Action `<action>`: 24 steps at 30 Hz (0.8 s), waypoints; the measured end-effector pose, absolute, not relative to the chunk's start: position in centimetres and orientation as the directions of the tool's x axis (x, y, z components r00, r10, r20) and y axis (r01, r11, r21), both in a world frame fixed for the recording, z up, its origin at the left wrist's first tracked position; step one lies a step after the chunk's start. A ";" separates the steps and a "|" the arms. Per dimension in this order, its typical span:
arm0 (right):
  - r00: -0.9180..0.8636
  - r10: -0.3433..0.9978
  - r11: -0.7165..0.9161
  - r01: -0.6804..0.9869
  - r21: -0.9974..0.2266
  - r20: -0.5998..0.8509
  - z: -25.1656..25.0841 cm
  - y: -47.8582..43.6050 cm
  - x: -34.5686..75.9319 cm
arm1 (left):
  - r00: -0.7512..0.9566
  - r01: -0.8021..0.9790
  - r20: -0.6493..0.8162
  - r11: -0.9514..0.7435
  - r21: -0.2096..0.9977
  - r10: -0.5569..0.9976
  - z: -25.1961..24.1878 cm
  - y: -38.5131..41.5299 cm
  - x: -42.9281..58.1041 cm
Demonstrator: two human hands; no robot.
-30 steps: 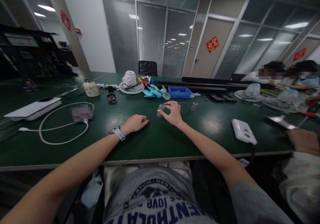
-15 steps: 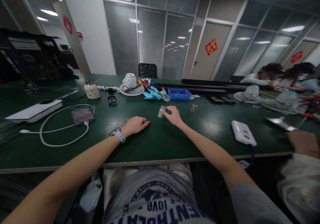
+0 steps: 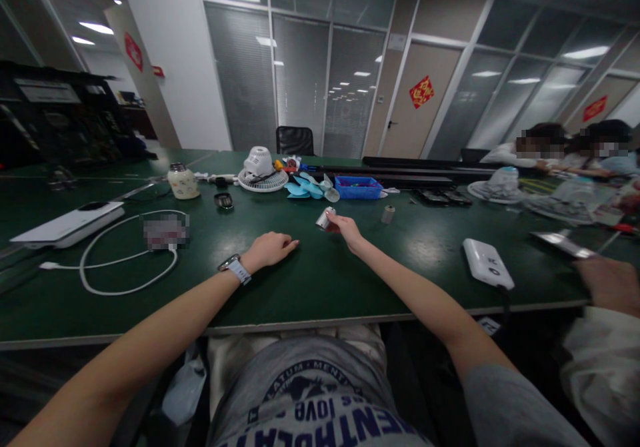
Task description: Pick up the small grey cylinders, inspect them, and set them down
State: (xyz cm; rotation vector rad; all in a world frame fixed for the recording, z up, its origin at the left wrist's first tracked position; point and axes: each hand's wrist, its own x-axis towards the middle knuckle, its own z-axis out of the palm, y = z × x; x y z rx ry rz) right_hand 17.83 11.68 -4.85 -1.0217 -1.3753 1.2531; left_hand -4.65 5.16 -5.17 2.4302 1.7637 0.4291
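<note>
My right hand point(image 3: 346, 229) grips a small silver cylinder point(image 3: 324, 218) between thumb and fingers, tilted and low over the green table. What kind of part it is, I cannot make out. A similar upright metal cylinder point(image 3: 388, 214) stands on the table to the right of that hand. My left hand point(image 3: 270, 250), wearing a watch at the wrist, rests on the tabletop with fingers loosely bent and thumb apart. Nothing shows in it.
Behind my hands are light-blue fan blades point(image 3: 309, 186), a blue tray point(image 3: 358, 188) and a white fan body point(image 3: 260, 167). A white cable point(image 3: 85, 260) loops at left, near a jar point(image 3: 183, 182). A white power bank point(image 3: 487, 264) lies at right, beside another person's arm point(image 3: 610, 287).
The silver cylinder in my right hand has tipped from nearly upright to a clear slant, and that hand has shifted slightly upward. My left hand stays in place.
</note>
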 end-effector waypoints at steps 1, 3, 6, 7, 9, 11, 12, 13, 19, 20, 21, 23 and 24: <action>-0.163 0.981 0.101 -0.036 -0.994 0.106 -4.8 11.6 17.8 | 0.286 0.913 0.162 -0.320 0.253 0.944 -5.1 5.2 -4.6; -0.156 0.984 0.084 -0.037 -0.996 0.088 -4.6 11.5 17.9 | 0.286 0.914 0.160 -0.319 0.249 0.945 -5.1 5.2 -4.6; -0.151 0.986 0.064 -0.038 -0.997 0.069 -4.4 11.3 17.9 | 0.283 0.922 0.158 -0.314 0.227 0.946 -5.1 5.3 -4.7; -0.151 0.987 0.057 -0.044 -0.997 0.063 -4.4 11.2 17.9 | 0.283 0.924 0.159 -0.313 0.220 0.946 -5.2 5.4 -4.7; -0.150 0.987 0.044 -0.060 -0.997 0.053 -4.4 11.2 17.9 | 0.280 0.927 0.164 -0.310 0.209 0.946 -5.3 5.5 -4.8; -0.149 0.988 0.031 -0.071 -0.997 0.042 -4.4 11.2 17.8 | 0.276 0.931 0.169 -0.307 0.199 0.946 -5.3 5.5 -4.8; -0.148 0.988 0.026 -0.073 -0.997 0.036 -4.4 11.3 17.8 | 0.276 0.932 0.170 -0.307 0.193 0.946 -5.3 5.5 -4.8; -0.148 0.988 0.021 -0.075 -0.997 0.032 -4.5 11.3 17.8 | 0.277 0.933 0.170 -0.307 0.187 0.946 -5.3 5.5 -4.8; -0.139 0.990 -0.022 -0.098 -0.995 -0.008 -4.6 11.6 17.9 | 0.285 0.931 0.161 -0.312 0.188 0.945 -5.2 5.4 -4.8; -0.135 0.991 -0.041 -0.112 -0.993 -0.026 -4.6 11.7 17.9 | 0.284 0.931 0.161 -0.313 0.191 0.945 -5.2 5.4 -4.8; -0.131 0.990 -0.063 -0.127 -0.990 -0.046 -4.5 11.7 17.9 | 0.285 0.930 0.161 -0.313 0.194 0.945 -5.3 5.5 -4.9; -0.125 0.988 -0.105 -0.161 -0.981 -0.085 -4.4 11.6 18.0 | 0.285 0.929 0.164 -0.314 0.197 0.944 -5.4 5.6 -4.9; -0.124 0.987 -0.123 -0.178 -0.976 -0.102 -4.3 11.5 18.0 | 0.287 0.927 0.166 -0.317 0.199 0.944 -5.4 5.6 -5.0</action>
